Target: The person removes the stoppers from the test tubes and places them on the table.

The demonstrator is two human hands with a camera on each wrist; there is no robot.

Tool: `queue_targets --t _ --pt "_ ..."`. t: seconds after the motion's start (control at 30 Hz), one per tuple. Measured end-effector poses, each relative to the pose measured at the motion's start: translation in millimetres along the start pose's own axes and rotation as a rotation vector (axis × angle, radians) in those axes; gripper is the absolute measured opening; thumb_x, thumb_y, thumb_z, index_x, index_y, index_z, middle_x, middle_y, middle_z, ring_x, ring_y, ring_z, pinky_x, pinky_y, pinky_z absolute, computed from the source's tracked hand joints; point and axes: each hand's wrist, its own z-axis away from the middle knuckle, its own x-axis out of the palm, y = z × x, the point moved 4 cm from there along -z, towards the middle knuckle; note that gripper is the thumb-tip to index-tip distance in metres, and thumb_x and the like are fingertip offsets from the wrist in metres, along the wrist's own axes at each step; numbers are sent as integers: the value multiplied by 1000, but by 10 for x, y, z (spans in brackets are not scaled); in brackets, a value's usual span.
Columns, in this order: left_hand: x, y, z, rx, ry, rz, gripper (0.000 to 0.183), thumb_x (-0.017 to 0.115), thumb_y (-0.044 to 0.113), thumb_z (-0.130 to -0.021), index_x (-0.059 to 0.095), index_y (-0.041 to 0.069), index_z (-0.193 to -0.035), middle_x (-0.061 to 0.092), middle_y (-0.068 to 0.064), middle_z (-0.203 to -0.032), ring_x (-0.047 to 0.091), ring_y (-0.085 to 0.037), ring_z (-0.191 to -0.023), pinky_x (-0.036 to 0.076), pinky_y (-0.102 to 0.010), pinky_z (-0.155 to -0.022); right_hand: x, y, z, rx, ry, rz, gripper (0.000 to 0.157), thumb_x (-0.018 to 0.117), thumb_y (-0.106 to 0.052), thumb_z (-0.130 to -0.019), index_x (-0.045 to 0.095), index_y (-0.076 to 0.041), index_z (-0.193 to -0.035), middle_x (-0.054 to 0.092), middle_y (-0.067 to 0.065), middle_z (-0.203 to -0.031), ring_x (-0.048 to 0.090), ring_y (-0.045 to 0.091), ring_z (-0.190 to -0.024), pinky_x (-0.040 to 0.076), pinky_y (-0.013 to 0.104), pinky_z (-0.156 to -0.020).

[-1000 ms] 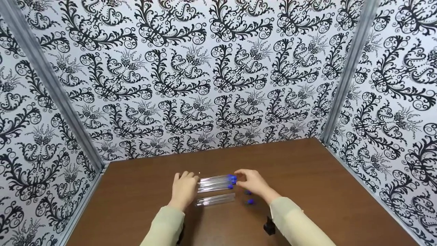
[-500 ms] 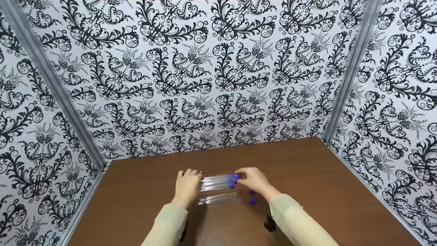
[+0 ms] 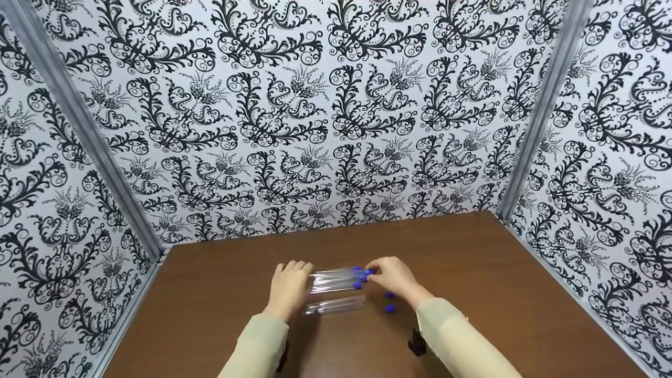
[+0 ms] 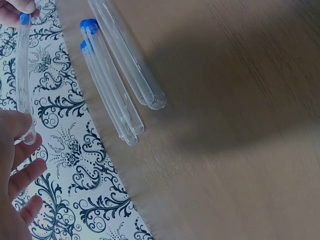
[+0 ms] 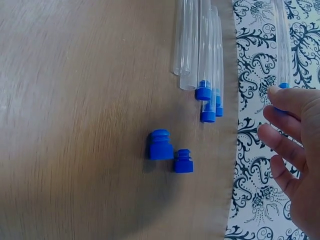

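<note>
In the head view my left hand and right hand face each other over the table. Between them they hold a clear test tube, raised above the surface. My left thumb and fingers pinch its rounded end. At the other end, my right thumb and forefinger grip a blue cap, which sits at the tube's mouth; the fingers partly hide it. Several capped test tubes lie below, side by side. Next to them are uncapped test tubes. Two loose stoppers, a blue cap and another blue cap, stand nearby.
The brown wooden table carries all the tubes and caps. White walls with black scrollwork enclose it at the back and sides, with grey metal posts at the corners. A black wrist device hangs under the right sleeve.
My right thumb and forefinger, spread near the tube end a second ago, have come together on the blue cap. The left hand keeps its hold; the head view has shifted slightly.
</note>
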Motion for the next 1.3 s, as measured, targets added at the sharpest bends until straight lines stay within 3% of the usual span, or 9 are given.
queue_targets --t 0.2,0.4,0.6,0.8,0.97,1.1,1.3 --pt "15 23 -3 34 24 9 27 78 21 -76 69 14 -101 70 -1 -93 61 -23 -87 43 -42 -76 -28 2 1 -9 4 -25 18 73 -11 -78 75 -7 -95 72 2 -86 64 16 -75 51 36 -70" --pt "-8 61 -19 88 90 -2 23 81 18 -73 71 16 -94 68 1 -89 61 -22 -83 43 -41 -72 -37 -9 14 -16 -10 -18 19 72 -11 -78 75 -6 -96 72 1 -84 65 15 -74 51 36 -70" --pt "-15 107 -45 149 110 -86 15 79 20 -73 69 17 -85 64 4 -85 59 -20 -83 43 -41 -78 -48 -1 24 -51 3 149 12 75 -19 -80 77 -15 -91 72 -3 -86 66 18 -79 52 39 -71" --pt "-14 124 -83 198 97 -176 11 75 24 -74 67 19 -79 61 7 -80 57 -16 -82 39 -40 -84 -59 -38 39 -183 97 327 12 77 -23 -80 77 -18 -90 73 -3 -86 67 19 -76 51 44 -72" --pt "-8 115 -99 215 91 -207 9 73 24 -74 66 19 -76 61 7 -77 54 -15 -82 37 -42 -84 -34 -61 44 -262 148 425 12 77 -26 -79 77 -19 -89 73 -4 -83 67 15 -71 41 43 -72" --pt "15 111 -92 209 51 -214 9 72 26 -77 66 19 -74 61 8 -75 53 -16 -84 36 -44 -86 -15 -54 51 -285 165 479 14 77 -29 -79 77 -21 -90 73 -5 -84 67 13 -72 36 40 -69" --pt "-36 143 -51 244 50 -247 7 71 24 -77 67 19 -76 64 8 -79 52 -17 -99 35 -48 -95 -18 -55 83 -285 114 435 13 78 -27 -78 78 -19 -89 73 -6 -84 67 14 -71 37 38 -64"
